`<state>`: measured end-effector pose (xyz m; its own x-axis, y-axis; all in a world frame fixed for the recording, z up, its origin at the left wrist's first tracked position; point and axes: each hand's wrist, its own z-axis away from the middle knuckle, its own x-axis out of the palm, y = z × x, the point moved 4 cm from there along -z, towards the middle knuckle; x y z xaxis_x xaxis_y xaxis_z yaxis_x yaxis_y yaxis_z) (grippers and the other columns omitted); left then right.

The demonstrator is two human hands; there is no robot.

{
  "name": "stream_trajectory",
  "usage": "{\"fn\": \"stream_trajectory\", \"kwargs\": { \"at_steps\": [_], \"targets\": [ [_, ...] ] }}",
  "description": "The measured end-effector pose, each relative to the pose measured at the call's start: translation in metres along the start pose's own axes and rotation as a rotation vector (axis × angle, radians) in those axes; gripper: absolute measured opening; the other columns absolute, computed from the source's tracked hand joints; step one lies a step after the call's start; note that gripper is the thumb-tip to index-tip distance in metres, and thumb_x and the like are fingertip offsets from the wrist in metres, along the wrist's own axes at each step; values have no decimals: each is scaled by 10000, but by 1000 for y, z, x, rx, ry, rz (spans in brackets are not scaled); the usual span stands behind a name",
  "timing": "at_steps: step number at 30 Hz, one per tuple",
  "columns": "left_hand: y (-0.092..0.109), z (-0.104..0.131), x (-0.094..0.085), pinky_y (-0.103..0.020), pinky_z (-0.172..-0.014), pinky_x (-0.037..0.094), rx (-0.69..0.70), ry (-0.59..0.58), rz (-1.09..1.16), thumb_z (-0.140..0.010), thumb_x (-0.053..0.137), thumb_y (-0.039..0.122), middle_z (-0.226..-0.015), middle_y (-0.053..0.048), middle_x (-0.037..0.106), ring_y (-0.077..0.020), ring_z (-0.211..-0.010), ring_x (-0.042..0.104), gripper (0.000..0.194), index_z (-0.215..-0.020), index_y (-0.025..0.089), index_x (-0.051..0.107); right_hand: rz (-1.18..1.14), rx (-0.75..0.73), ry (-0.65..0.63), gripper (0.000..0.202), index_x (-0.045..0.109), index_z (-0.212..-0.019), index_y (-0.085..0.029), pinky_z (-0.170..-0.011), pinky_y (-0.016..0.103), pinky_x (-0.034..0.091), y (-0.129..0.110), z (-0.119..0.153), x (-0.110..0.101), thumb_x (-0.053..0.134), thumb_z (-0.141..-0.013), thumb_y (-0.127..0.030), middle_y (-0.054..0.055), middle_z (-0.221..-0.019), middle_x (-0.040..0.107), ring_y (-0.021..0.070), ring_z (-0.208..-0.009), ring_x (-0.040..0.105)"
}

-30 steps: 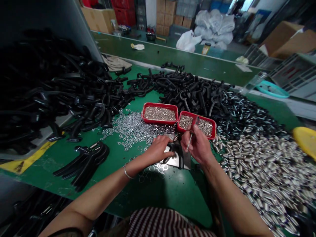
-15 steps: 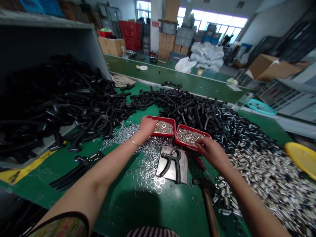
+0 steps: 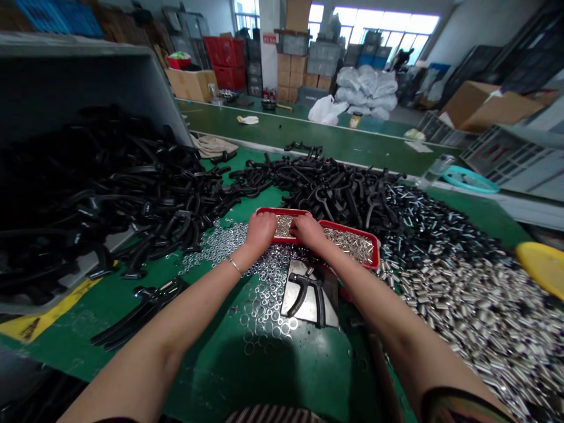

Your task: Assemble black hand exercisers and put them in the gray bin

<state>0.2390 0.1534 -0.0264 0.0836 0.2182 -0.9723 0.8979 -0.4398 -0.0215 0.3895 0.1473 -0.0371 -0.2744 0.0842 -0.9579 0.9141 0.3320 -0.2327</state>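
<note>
My left hand [image 3: 261, 229] is at the left end of a red tray [image 3: 284, 210] of tiny metal pieces, its fingers curled. At the same tray's right end, my right hand [image 3: 307, 229] dips in with fingers pinched; whatever either hand holds is hidden. A second red tray [image 3: 376, 252], filled with small metal pins, adjoins on the right, partly behind my right forearm. Just below the trays, a metal plate [image 3: 331, 285] bears a pair of black curved handles [image 3: 301, 296] joined near the top. Loose metal rings [image 3: 264, 311] lie left of the plate.
Black handles [image 3: 343, 188] are heaped behind the trays, and more fill a grey bin [image 3: 165, 94] at left. Metal sleeves [image 3: 476, 317] spread across the right side. A hammer [image 3: 381, 364] lies partly under my right forearm. A yellow dish [image 3: 541, 267] sits at far right.
My right hand has moved left from the tray of pins to the left tray. My left hand stays at that tray's left end.
</note>
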Motion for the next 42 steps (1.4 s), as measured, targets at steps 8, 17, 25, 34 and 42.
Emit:
{"fn": "stream_trajectory", "kwargs": {
  "at_steps": [8, 17, 25, 34, 42],
  "targets": [
    [58, 74, -22, -369, -889, 416, 298, -9, 460, -1014, 443, 271, -965, -63, 652, -220, -929, 575, 180, -981, 170, 588, -195, 45, 121, 112, 689, -865, -130, -975, 368, 388, 1, 4, -1, 588, -903, -160, 112, -923, 709, 223, -942, 590],
    [105, 106, -2, -450, -875, 389, 531, -51, 158, -1021, 366, 203, -930, -104, 633, -273, -941, 542, 262, -956, 140, 612, -744, 222, 265, 187, 663, -873, -195, -747, 297, 479, 2, 113, -35, 644, -880, -381, 18, -854, 708, 175, -772, 633],
    [112, 113, -6, -435, -871, 406, 651, -2, 44, -986, 388, 126, -929, -114, 620, -262, -911, 546, 230, -958, 120, 616, -616, 291, 217, 153, 691, -855, -205, -810, 341, 487, 1, 202, -10, 603, -923, -311, 39, -880, 714, 209, -845, 650],
    [110, 117, -4, -456, -908, 448, 638, -51, 277, -1015, 383, 207, -978, -129, 651, -257, -982, 570, 265, -1018, 124, 634, -285, 65, 251, 182, 690, -927, -216, -861, 390, 480, -20, 198, -6, 551, -979, -322, 84, -946, 682, 248, -942, 584],
    [49, 84, -21, -401, -993, 461, 252, 89, 602, -990, 458, 228, -1118, -85, 649, -213, -1086, 587, 204, -1111, 179, 615, 59, -16, 154, 264, 685, -907, -178, -779, 381, 452, -36, 192, -4, 468, -1014, -284, 119, -902, 670, 260, -878, 553]
  ]
}}
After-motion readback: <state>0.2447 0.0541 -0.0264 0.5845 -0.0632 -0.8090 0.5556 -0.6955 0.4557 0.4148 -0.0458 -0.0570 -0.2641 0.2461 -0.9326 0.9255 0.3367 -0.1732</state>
